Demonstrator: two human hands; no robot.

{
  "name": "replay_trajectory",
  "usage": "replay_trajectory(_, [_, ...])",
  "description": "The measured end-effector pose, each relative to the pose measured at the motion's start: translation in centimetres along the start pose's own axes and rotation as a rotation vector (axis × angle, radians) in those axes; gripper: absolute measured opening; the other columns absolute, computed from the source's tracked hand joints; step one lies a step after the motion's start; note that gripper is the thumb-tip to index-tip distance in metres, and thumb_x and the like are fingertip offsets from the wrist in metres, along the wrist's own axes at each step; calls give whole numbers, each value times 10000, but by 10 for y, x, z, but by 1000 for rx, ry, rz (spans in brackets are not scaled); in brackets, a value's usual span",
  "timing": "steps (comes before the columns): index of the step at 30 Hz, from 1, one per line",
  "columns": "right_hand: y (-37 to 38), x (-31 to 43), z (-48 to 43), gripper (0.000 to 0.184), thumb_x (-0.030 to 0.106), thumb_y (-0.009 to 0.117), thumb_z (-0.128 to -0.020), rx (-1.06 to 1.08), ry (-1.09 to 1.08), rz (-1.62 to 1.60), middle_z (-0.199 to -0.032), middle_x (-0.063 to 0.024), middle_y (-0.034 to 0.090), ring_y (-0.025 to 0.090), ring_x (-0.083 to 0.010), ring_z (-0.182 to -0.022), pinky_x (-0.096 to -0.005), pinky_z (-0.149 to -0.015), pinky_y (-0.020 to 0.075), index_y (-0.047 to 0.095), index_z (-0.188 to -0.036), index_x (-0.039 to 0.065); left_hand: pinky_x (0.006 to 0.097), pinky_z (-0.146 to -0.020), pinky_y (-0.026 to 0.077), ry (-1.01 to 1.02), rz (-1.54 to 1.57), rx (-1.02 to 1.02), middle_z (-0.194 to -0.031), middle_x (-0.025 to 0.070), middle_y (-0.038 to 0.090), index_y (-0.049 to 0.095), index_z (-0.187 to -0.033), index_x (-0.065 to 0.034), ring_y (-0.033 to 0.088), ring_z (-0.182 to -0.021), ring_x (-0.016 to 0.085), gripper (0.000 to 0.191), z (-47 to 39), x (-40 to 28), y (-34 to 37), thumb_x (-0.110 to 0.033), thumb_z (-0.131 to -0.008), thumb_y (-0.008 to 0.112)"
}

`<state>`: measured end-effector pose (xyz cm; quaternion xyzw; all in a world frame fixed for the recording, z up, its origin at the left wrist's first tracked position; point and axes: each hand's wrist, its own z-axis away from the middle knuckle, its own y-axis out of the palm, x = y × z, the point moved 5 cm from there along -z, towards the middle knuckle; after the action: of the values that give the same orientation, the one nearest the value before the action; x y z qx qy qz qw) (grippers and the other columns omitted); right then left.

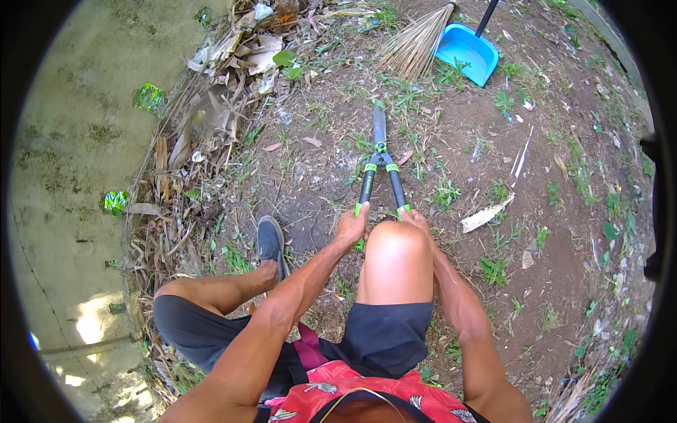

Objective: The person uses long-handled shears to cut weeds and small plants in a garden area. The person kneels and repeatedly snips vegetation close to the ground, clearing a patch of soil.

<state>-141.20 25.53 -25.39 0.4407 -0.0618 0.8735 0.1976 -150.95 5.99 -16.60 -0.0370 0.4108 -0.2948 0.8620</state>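
A pair of hedge shears (380, 153) with black and green handles points away from me, low over weedy soil. My left hand (351, 226) is wrapped round the green grip of the left handle. On the right handle's grip, my right hand (416, 218) is closed, partly hidden behind my raised knee. The blades lie together or nearly so, their tip at a small tuft of green weeds (378, 103). Whether the tip touches the ground, I cannot tell.
A stick broom (415, 45) and a blue dustpan (468, 53) lie at the top. Dry leaves (182, 143) are heaped along a stained concrete wall (74, 158) on the left. A pale dry strip (487, 214) lies on the soil at right, among scattered weeds (494, 270).
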Motion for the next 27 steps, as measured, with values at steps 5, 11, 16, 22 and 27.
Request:
replay_trajectory(5, [47,113,5,291,286,567,-1030,248,92,214,-737,-40,603,589,-133,-613,-286,-476,484,577,-1098,3,343,-411,471,-77,195,3,-662,56,595,576,-922,-76,548,-450,150,361,-38,42,-90,-424,-1017,579])
replay_trajectory(11, [91,213,-122,220,174,580,-1028,220,-56,46,-764,-65,635,562,-120,-540,-294,-392,442,577,-1158,-3,312,-474,497,11,316,95,-785,55,622,580,-1028,-63,578,-551,136,294,-157,-51,-174,-352,-1050,532])
replay_trajectory(16, [151,193,-150,294,200,606,-1037,-129,-25,-16,-782,-49,636,501,-91,-489,-264,-361,372,561,-1270,26,308,-443,470,68,331,-102,-778,26,581,570,-1091,-67,571,-557,132,283,-190,-59,-150,-345,-1042,595])
replay_trajectory(22, [184,149,-126,325,203,594,-1040,-133,-51,-98,-765,-39,617,497,-93,-486,-273,-343,329,508,-1323,69,291,-430,450,112,356,-179,-751,16,565,592,-1148,-85,547,-535,114,277,-172,-34,-133,-339,-1039,607])
replay_trajectory(27, [170,138,-88,352,210,604,-1031,84,-1,-57,-735,-33,582,522,-101,-510,-271,-354,342,473,-1319,57,305,-424,455,125,165,-137,-717,30,573,571,-1025,-42,574,-533,132,400,-133,-23,-140,-434,-1002,648])
